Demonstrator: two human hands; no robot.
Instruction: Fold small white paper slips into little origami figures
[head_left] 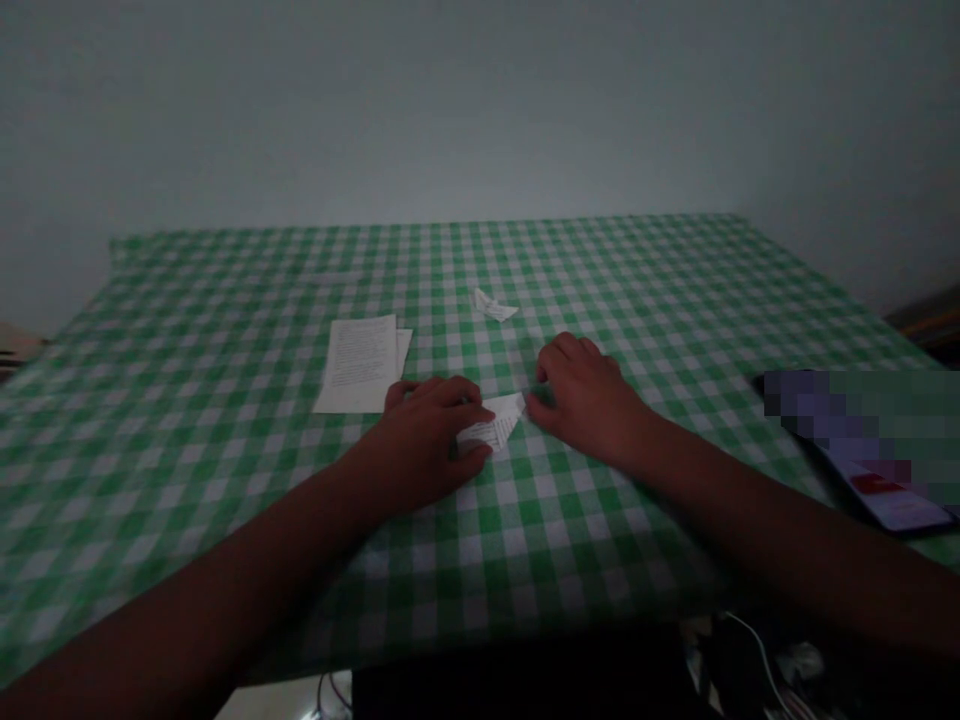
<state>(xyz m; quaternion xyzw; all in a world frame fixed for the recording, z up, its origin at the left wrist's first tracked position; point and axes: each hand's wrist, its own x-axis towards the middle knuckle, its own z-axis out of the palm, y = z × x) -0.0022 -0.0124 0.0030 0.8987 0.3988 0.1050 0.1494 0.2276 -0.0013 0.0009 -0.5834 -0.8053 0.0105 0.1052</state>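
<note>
A small folded piece of printed paper lies on the green checked tablecloth in front of me. My left hand grips its left side, with the thumb at the near edge and the fingers over the top. At the paper's right corner is my right hand, its thumb close to the tip and its fingers curled; whether the thumb touches the paper I cannot tell. Farther back sits another folded paper piece. Printed sheets lie just beyond my left hand, one partly under another.
The green and white checked tablecloth covers the table up to a plain wall. A phone or tablet with a lit, partly blurred screen lies at the right. Cables show below the table's front edge.
</note>
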